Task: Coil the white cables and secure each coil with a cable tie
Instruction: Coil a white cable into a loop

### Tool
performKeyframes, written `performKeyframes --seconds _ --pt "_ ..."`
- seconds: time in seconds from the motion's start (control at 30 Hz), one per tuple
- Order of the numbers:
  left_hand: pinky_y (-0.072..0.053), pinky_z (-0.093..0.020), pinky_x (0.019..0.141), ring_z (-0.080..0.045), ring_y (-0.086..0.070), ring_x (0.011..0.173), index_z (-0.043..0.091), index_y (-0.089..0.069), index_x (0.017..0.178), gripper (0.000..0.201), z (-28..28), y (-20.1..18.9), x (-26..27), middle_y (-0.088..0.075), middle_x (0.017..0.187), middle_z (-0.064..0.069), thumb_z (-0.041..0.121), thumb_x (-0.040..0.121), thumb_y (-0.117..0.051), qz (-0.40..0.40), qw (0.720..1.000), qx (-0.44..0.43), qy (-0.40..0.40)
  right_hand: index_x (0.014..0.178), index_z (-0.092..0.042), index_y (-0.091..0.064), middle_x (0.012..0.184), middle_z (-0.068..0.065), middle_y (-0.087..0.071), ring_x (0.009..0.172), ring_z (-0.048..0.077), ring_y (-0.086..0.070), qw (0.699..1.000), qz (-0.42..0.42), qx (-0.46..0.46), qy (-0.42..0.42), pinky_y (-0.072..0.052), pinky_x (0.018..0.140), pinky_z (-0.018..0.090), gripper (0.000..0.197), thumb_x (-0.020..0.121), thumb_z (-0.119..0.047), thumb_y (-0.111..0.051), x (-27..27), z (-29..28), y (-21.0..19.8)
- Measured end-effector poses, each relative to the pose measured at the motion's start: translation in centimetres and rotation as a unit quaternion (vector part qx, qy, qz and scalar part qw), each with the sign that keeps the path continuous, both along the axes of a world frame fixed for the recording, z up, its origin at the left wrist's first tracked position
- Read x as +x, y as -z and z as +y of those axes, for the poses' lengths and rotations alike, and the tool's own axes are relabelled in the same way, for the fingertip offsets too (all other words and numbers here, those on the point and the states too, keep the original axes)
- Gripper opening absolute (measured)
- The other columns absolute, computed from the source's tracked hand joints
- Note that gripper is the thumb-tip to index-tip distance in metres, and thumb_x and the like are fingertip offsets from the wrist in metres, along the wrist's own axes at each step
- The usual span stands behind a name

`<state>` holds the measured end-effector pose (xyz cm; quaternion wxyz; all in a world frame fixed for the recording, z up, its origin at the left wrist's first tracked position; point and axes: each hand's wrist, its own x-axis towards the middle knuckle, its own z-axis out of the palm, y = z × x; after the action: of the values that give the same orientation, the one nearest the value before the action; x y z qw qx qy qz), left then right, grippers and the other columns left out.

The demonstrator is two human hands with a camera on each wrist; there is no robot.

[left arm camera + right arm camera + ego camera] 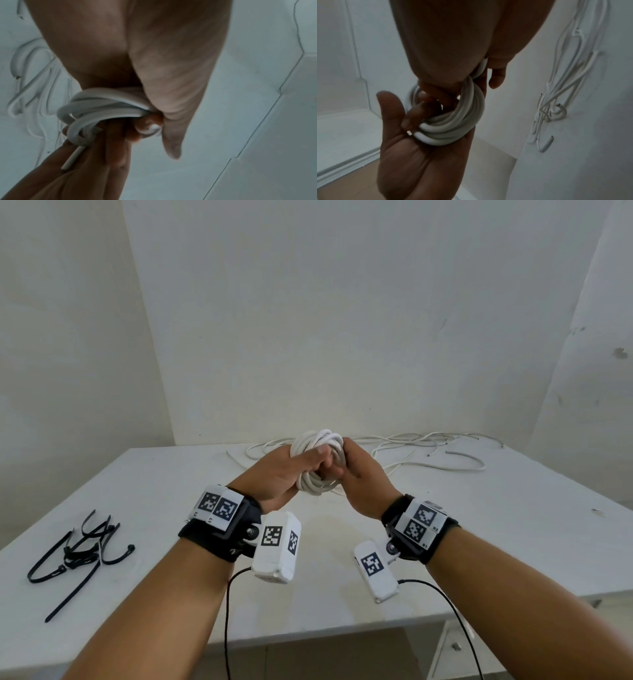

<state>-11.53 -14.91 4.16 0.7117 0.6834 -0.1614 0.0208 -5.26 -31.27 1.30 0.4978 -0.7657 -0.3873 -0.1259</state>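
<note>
I am holding the white coil (317, 465) above the table's (479, 529) far middle, both my left hand (284, 479) and right hand (364, 481) curling around it; coiling looks finished, so next I am needing a cable tie (80, 556) from the near left.

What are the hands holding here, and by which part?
Both hold the coiled white cable above the table: the left hand cradles its lower left side, and the right hand grips its right side, fingers through the loop.
</note>
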Motion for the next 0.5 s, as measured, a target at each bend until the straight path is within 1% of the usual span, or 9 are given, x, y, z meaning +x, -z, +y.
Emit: performKeyframes --seconds 0.03,0.07,0.13,0.17,0.23,0.27,0.33,0.4,0.5 --pt "-0.050 -0.031 0.091 -0.020 -0.067 0.094 0.006 -0.066 0.097 0.033 0.2 0.1 0.1 -0.072 0.097 -0.011 0.037 0.090 -0.065 -0.002 0.999 0.018 -0.035 0.115 -0.018 -0.055 0.095 -0.007 -0.065 0.084 0.001 -0.060 0.999 -0.029 -0.024 0.015 -0.045 0.074 0.015 0.014 0.101 -0.017 -0.051 0.1 -0.2 -0.5" --pt "-0.050 -0.030 0.092 -0.018 -0.068 0.097 0.010 -0.069 0.103 0.036 0.4 0.4 0.2 -0.073 0.100 -0.007 0.042 0.087 -0.069 -0.005 0.997 0.037 -0.062 0.117 -0.015 -0.053 0.092 -0.008 -0.063 0.080 0.000 -0.058 0.997 -0.057 -0.048 0.025 -0.041 0.069 0.011 0.016 0.102 -0.020 -0.051 0.1 -0.3 -0.9" --pt "-0.051 -0.032 0.091 -0.018 -0.067 0.097 0.016 -0.071 0.107 0.041 0.8 1.3 0.4 -0.074 0.099 -0.004 0.048 0.080 -0.074 0.008 0.994 0.039 -0.100 0.121 -0.011 -0.050 0.092 -0.004 -0.060 0.077 0.004 -0.054 0.992 -0.082 -0.092 0.025 -0.039 0.066 0.011 0.021 0.102 -0.019 -0.049 0.1 -0.4 -1.4" --pt "-0.053 -0.032 0.088 -0.019 -0.067 0.094 0.015 -0.071 0.106 0.037 0.7 1.6 0.5 -0.073 0.095 -0.005 0.043 0.081 -0.075 0.020 0.993 0.016 -0.113 0.122 -0.010 -0.049 0.094 -0.001 -0.059 0.076 0.009 -0.053 0.990 -0.088 -0.108 0.025 -0.038 0.066 0.013 0.022 0.102 -0.017 -0.048 0.1 -0.5 -1.5" --pt "-0.055 -0.032 0.082 -0.021 -0.067 0.090 0.009 -0.066 0.112 0.027 0.7 2.0 0.6 -0.071 0.090 -0.009 0.021 0.089 -0.070 0.023 0.990 -0.022 -0.141 0.122 -0.007 -0.048 0.098 0.003 -0.057 0.080 0.016 -0.051 0.983 -0.112 -0.139 0.031 -0.036 0.069 0.021 0.022 0.101 -0.014 -0.047 0.3 -0.5 -1.5" --pt "-0.055 -0.033 0.080 -0.023 -0.068 0.087 0.006 -0.062 0.117 0.029 0.7 2.1 0.8 -0.070 0.091 -0.012 0.012 0.090 -0.068 0.020 0.988 -0.029 -0.151 0.122 -0.007 -0.048 0.102 0.004 -0.057 0.083 0.017 -0.051 0.978 -0.122 -0.164 0.035 -0.036 0.073 0.024 0.022 0.101 -0.013 -0.046 0.4 -0.4 -1.4" --pt "-0.055 -0.035 0.081 -0.025 -0.068 0.082 0.007 -0.057 0.123 0.037 0.7 2.1 0.8 -0.069 0.090 -0.014 0.001 0.088 -0.068 0.010 0.988 -0.033 -0.154 0.124 -0.007 -0.047 0.111 0.007 -0.057 0.090 0.020 -0.052 0.969 -0.128 -0.208 0.039 -0.040 0.080 0.029 0.024 0.101 -0.013 -0.045 0.4 -0.3 -1.6" --pt "-0.053 -0.034 0.076 -0.022 -0.065 0.075 0.012 -0.060 0.121 0.037 0.5 1.8 0.6 -0.068 0.082 -0.011 0.002 0.086 -0.067 0.003 0.988 -0.002 -0.157 0.124 -0.007 -0.047 0.117 0.009 -0.058 0.098 0.023 -0.056 0.960 -0.133 -0.243 0.037 -0.044 0.084 0.034 0.024 0.100 -0.011 -0.045 0.4 -0.3 -2.0" --pt "-0.049 -0.029 0.066 -0.016 -0.056 0.063 0.015 -0.065 0.113 0.023 0.0 1.2 0.3 -0.062 0.069 -0.003 0.019 0.090 -0.068 -0.019 0.981 0.071 -0.178 0.119 -0.007 -0.048 0.115 0.009 -0.058 0.100 0.025 -0.058 0.948 -0.152 -0.281 0.015 -0.047 0.084 0.038 0.021 0.099 -0.007 -0.044 0.0 0.1 -2.8"
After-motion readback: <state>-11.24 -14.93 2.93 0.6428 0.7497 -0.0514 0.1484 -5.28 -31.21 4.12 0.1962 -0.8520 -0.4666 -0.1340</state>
